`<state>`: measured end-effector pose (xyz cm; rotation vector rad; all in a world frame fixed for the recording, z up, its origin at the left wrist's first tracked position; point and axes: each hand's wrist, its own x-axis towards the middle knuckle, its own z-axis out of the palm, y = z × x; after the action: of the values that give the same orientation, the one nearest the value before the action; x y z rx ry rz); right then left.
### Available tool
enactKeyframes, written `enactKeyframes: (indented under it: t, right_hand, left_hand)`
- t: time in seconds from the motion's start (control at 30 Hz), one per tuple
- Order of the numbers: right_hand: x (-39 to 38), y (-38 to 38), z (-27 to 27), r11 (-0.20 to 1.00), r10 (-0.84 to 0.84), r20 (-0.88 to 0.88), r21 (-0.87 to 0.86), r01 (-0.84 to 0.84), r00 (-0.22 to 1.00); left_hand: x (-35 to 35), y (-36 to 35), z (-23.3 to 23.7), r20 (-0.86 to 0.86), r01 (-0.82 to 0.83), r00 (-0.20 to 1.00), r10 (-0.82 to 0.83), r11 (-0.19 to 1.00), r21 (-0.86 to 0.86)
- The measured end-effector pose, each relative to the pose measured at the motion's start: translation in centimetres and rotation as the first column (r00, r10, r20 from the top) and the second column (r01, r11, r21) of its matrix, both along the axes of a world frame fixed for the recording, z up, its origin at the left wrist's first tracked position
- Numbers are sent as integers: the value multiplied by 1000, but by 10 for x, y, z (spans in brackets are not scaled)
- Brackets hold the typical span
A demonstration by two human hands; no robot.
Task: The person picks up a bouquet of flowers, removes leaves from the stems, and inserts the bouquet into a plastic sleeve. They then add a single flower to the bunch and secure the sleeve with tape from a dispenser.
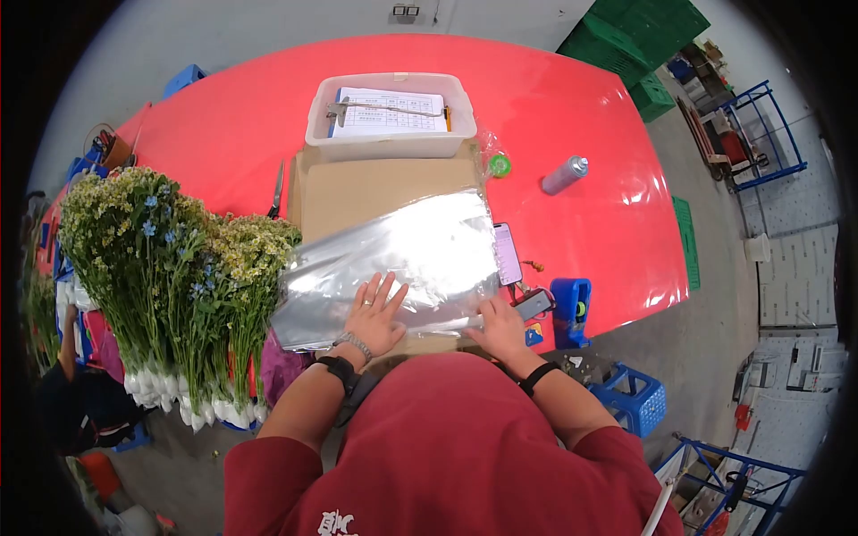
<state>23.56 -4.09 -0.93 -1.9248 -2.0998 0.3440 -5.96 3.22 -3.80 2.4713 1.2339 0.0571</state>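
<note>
Workroom: red-covered desk on a grey floor.
The desk (581,179) has a glossy red cover showing soft, even glare. Bare grey concrete floor (715,304) runs along its right side. Stacked green crates (643,36) stand past the far right corner, with a blue metal-frame cart (760,134) further right. A blue plastic crate (636,399) sits on the floor by the near corner.

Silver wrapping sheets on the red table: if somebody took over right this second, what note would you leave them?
Left hand: open, flat on the silver sheets.
Right hand: open, pressing the sheets' near edge.
The sheets lie on a cardboard box on the red table. Flower bunches sit just left of them, and scissors lie beside the box.
Done: sheets spread flat.
Left: no bunch lies on the sheets yet.
</note>
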Motion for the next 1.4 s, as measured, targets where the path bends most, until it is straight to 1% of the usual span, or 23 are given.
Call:
enactKeyframes:
  t: [0.07,0.17,0.23,0.27,0.33,0.5,0.53,0.57,0.63,0.73,0.87,0.93,0.97,1.03,1.07,1.13,1.17,1.2,1.23,1.27,1.33,1.37,1.4]
  right_hand:
    - [4,-5,2,1000,22,26,-13,-22,999]
    - [10,-9,-6,997,58,49,48,-61,997]
    - [10,-8,-9,981,123,33,145,-127,992]
    - [10,-9,-11,982,121,29,144,-124,992]
    - [12,-8,-13,967,180,6,180,-178,984]
    - [21,-12,-9,961,218,-37,183,-208,975]
    - [22,-13,-7,956,232,-43,197,-219,972]
    - [23,-13,-4,956,231,-43,197,-218,972]
    - [25,-16,-2,941,245,-29,248,-231,969]
    - [27,-17,-2,939,254,-23,245,-240,967]
    - [27,-18,-8,958,210,-72,216,-190,975]
    - [23,-20,-8,999,7,-255,44,4,967]
    - [20,-20,-8,999,7,-255,44,5,967]
    - [18,-22,-13,971,-238,-455,-81,227,858]
    - [21,-21,-15,971,-238,-456,-81,226,857]
    - [34,-23,-23,910,-413,-403,-159,382,817]
    - [39,-22,-29,909,-415,-404,-159,384,815]
    - [44,-19,-33,878,-469,-599,-236,417,648]
    - [47,-18,-37,846,-502,-749,-319,428,434]
    - [50,-17,-41,844,-504,-749,-319,432,431]
    - [52,-11,-41,727,-667,-722,-574,378,186]
    - [54,-8,-41,726,-666,-722,-573,380,184]
    - [54,-3,-35,743,-626,-760,-515,428,173]
  left_hand:
    - [1,0,2,3,-10,1000,10,1000,-13]
    - [1,3,2,-29,8,1000,-8,1000,-11]
    - [1,5,5,-39,11,999,-12,1000,-16]
    - [1,6,7,-45,14,999,-14,1000,-17]
    - [1,7,8,-53,20,998,-21,999,-26]
    - [1,8,9,-69,26,997,-29,999,-42]
    - [1,8,8,-39,25,999,-27,999,-35]
    - [1,8,7,-8,24,1000,-24,999,-28]
    - [1,8,5,-8,25,1000,-25,999,-23]
    - [1,7,2,-12,24,1000,-24,1000,-14]
    - [1,7,3,-20,21,1000,-21,1000,-14]
    - [1,6,1,-23,20,1000,-20,1000,-11]
    - [1,7,0,-25,17,1000,-17,1000,-5]
    - [2,7,0,-23,14,1000,-15,1000,-8]
    - [1,6,1,-21,12,1000,-12,1000,-10]
    - [1,7,3,-43,20,999,-20,1000,-16]
    - [2,7,4,-63,29,998,-31,999,-23]
    - [2,7,5,-64,33,997,-34,999,-23]
    - [3,7,6,-66,32,997,-34,999,-30]
    - [4,7,7,-69,32,997,-34,999,-36]
    - [4,7,8,-66,32,997,-35,999,-40]
    - [4,8,8,-63,28,998,-31,999,-44]
    - [4,8,9,-63,29,997,-32,999,-44]
